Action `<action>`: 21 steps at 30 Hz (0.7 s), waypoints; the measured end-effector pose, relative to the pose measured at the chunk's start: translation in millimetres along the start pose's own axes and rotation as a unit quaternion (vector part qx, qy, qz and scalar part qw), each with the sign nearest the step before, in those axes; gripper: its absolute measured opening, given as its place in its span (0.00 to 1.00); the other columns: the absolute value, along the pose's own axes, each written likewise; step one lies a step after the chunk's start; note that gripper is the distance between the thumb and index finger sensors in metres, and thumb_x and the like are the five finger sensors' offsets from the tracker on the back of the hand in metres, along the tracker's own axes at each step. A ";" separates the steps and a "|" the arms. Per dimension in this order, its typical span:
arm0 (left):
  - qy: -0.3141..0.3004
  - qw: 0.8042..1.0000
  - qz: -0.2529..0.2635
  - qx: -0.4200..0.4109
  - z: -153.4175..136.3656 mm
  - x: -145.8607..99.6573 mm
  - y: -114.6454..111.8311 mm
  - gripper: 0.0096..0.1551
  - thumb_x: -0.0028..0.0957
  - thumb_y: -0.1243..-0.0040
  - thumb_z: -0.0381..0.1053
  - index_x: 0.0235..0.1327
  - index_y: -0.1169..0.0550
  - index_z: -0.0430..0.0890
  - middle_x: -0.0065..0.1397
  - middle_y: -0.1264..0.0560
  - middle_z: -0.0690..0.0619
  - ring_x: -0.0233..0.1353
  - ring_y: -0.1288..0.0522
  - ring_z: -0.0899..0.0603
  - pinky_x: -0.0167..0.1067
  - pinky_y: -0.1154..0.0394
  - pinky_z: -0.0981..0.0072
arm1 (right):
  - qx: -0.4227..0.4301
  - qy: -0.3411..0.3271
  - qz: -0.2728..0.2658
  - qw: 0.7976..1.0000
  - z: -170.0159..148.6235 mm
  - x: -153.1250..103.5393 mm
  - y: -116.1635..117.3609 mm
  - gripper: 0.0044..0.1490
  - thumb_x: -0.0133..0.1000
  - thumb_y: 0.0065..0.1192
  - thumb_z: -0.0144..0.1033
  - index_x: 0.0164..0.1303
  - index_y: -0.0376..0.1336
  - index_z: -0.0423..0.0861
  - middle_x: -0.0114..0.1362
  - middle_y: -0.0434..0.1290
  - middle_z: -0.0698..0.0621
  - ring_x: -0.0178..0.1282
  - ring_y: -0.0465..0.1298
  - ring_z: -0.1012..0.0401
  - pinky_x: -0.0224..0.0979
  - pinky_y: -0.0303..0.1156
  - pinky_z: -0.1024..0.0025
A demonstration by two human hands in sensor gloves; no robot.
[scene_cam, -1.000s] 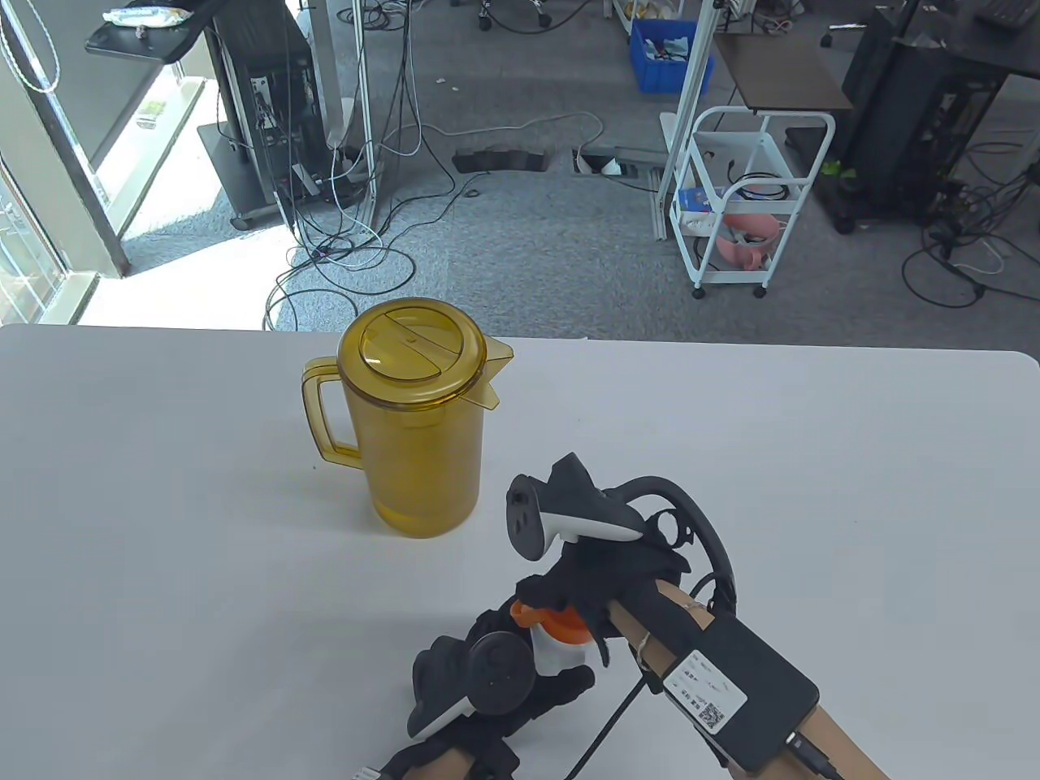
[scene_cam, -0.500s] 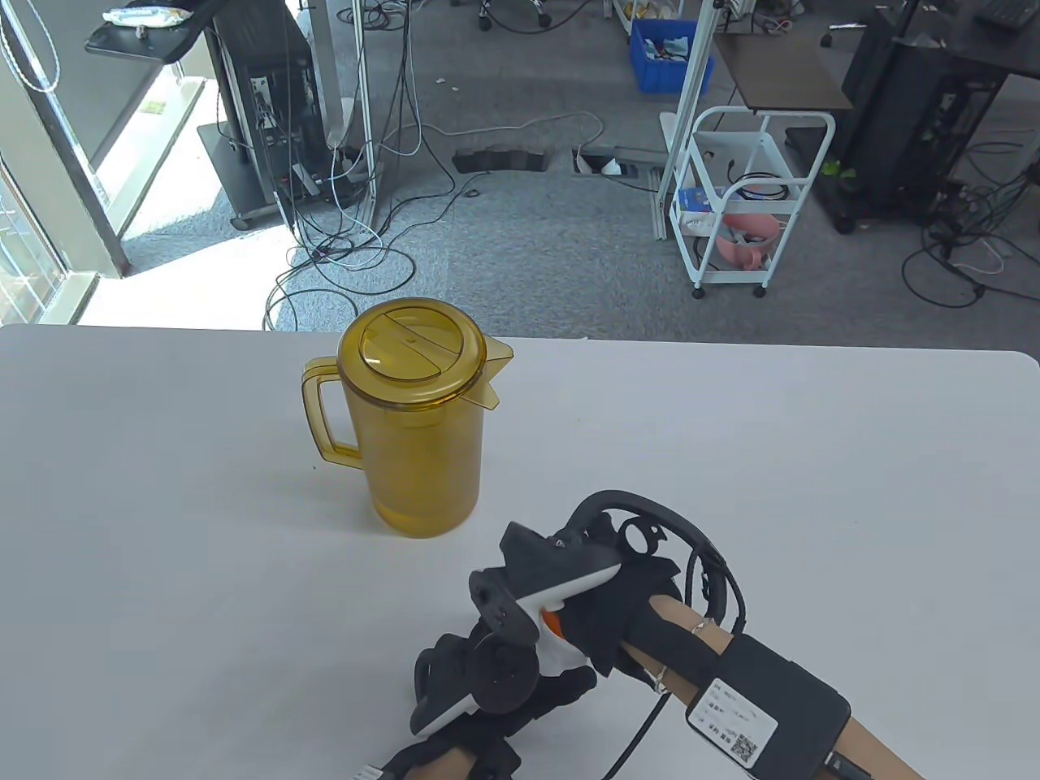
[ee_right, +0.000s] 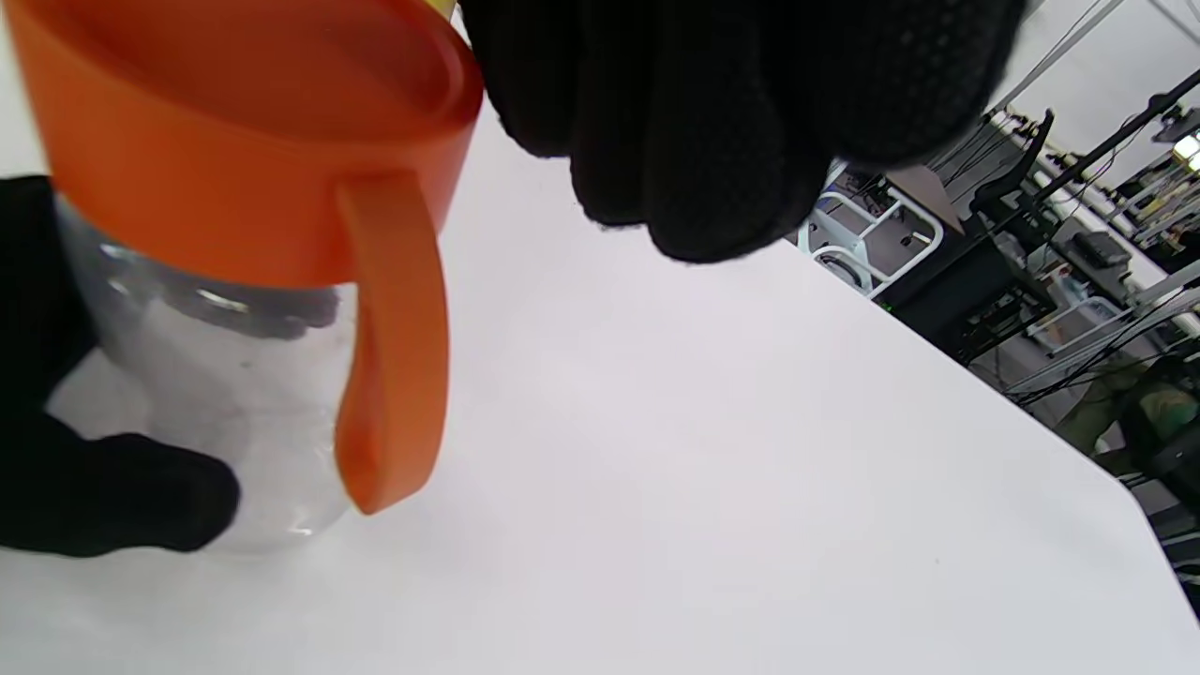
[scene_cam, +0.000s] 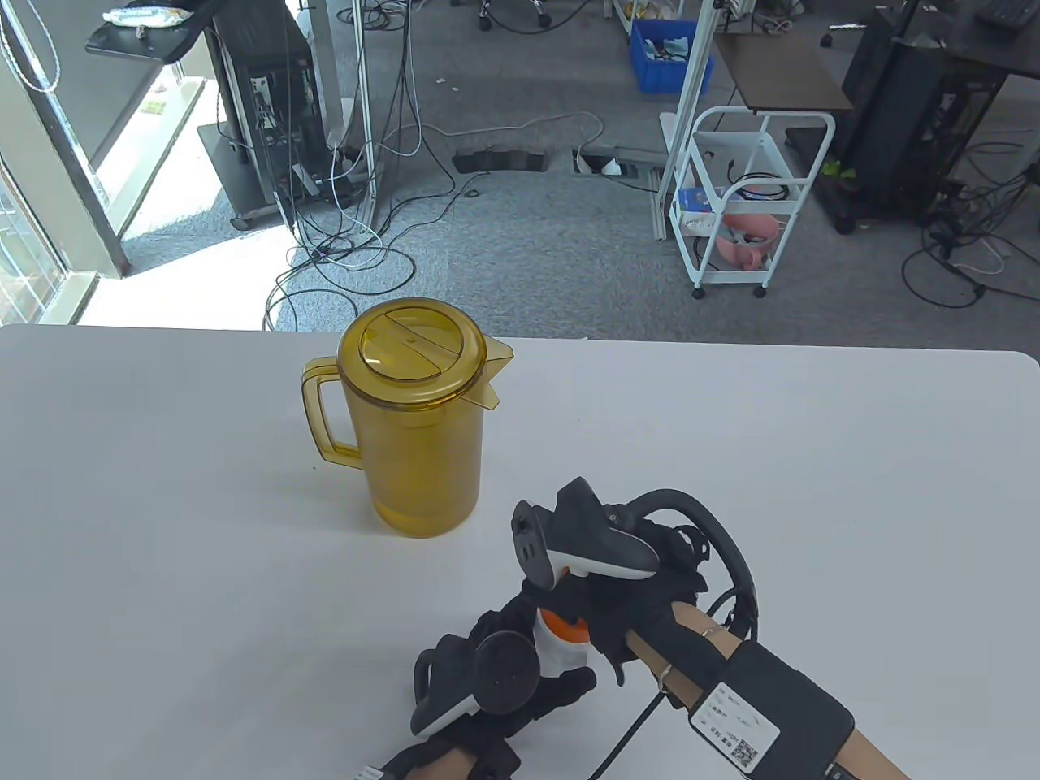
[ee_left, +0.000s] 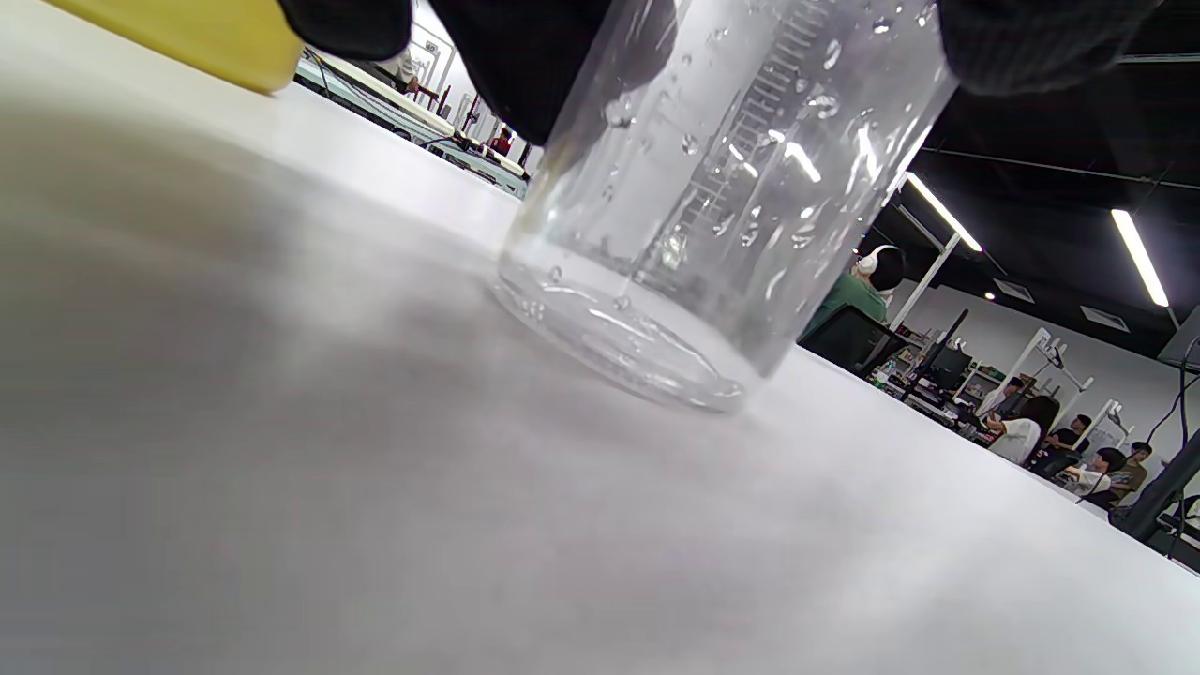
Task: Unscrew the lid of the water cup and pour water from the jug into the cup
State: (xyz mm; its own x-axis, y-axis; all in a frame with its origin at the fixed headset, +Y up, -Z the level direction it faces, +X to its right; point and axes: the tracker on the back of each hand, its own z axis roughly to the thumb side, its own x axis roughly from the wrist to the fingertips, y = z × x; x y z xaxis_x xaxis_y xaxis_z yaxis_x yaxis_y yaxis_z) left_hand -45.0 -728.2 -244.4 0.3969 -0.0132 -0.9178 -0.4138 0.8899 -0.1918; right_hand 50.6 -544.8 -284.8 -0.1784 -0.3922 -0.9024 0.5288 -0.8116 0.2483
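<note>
The table view showed the left hand [scene_cam: 487,691] wrapped round the cup [scene_cam: 556,654] just in front of the jug [scene_cam: 414,422], steadying it while the right hand [scene_cam: 617,593] gripped the orange lid [scene_cam: 561,627] to twist.

Cup [scene_cam: 556,654] mostly hidden under hands; lid [ee_right: 234,141] top cropped

Overhead table view; close, low wrist views

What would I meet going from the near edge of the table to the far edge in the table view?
Left hand gripping the clear water cup → orange lid under the right hand → yellow jug → table's far edge.
</note>
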 end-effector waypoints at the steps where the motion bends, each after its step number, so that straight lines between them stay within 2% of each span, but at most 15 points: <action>1: 0.000 1.000 0.000 0.000 0.0 0.0 0.0 0.70 0.51 0.59 0.84 0.85 0.63 0.38 0.87 0.49 0.46 0.86 0.36 0.45 0.82 0.42 0.38 | -0.001 -0.010 -0.002 1.000 1.2 0.9 -0.7 0.58 0.59 0.34 0.77 0.70 0.67 0.37 0.61 0.77 0.37 0.53 0.82 0.48 0.56 0.73 0.45; 6: 0.000 1.000 -0.002 0.001 -0.2 0.0 -0.4 0.70 0.51 0.59 0.84 0.85 0.63 0.38 0.87 0.49 0.46 0.86 0.36 0.44 0.81 0.42 0.37 | 0.035 -0.063 0.029 0.997 4.5 2.0 -10.6 0.57 0.57 0.53 0.70 0.79 0.61 0.34 0.68 0.73 0.33 0.59 0.79 0.45 0.64 0.68 0.39; 9: 0.001 1.000 -0.005 0.001 -0.3 0.1 -0.6 0.70 0.51 0.59 0.84 0.85 0.63 0.38 0.87 0.49 0.46 0.86 0.36 0.45 0.82 0.42 0.37 | 0.007 -0.110 0.030 0.993 11.8 0.6 -15.4 0.56 0.55 0.63 0.63 0.84 0.56 0.38 0.78 0.66 0.33 0.69 0.74 0.40 0.72 0.56 0.28; 12: 0.001 1.000 -0.007 0.001 -0.5 0.2 -0.9 0.70 0.51 0.59 0.84 0.84 0.63 0.38 0.87 0.49 0.46 0.86 0.37 0.44 0.82 0.43 0.37 | -0.036 -0.152 0.027 0.987 19.5 -3.8 -17.4 0.56 0.51 0.72 0.52 0.85 0.51 0.45 0.85 0.58 0.37 0.77 0.69 0.42 0.75 0.49 0.27; 15: 0.002 1.000 -0.010 0.001 -0.8 0.4 -1.3 0.70 0.51 0.59 0.84 0.84 0.63 0.38 0.87 0.49 0.46 0.86 0.37 0.44 0.82 0.43 0.37 | -0.119 -0.176 0.008 0.977 28.4 -9.9 -14.7 0.57 0.49 0.74 0.45 0.84 0.46 0.51 0.88 0.51 0.44 0.83 0.64 0.45 0.78 0.47 0.30; 18: 0.002 1.000 -0.013 0.001 -0.9 0.6 -1.5 0.70 0.52 0.59 0.84 0.84 0.64 0.38 0.87 0.50 0.46 0.87 0.37 0.45 0.82 0.43 0.37 | -0.160 -0.165 -0.002 0.973 32.7 -14.4 -12.5 0.58 0.50 0.72 0.46 0.84 0.42 0.51 0.89 0.49 0.45 0.86 0.62 0.46 0.78 0.46 0.31; 21: 0.003 1.000 -0.014 0.001 -0.8 0.6 -1.6 0.70 0.52 0.59 0.84 0.84 0.64 0.38 0.87 0.50 0.46 0.87 0.37 0.44 0.82 0.43 0.37 | -0.111 -0.147 -0.017 0.983 23.2 -14.6 -16.8 0.62 0.52 0.64 0.61 0.87 0.41 0.43 0.88 0.48 0.37 0.85 0.61 0.40 0.76 0.49 0.29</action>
State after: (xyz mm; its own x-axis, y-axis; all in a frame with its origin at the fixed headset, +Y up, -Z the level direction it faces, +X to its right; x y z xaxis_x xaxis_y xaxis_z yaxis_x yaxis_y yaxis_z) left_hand -44.8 -730.0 -244.9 0.4042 -0.0407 -0.9138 -0.4003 0.8904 -0.2167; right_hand 25.1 -535.5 -267.6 -0.4136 -0.5018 -0.7597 0.6811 -0.7242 0.1076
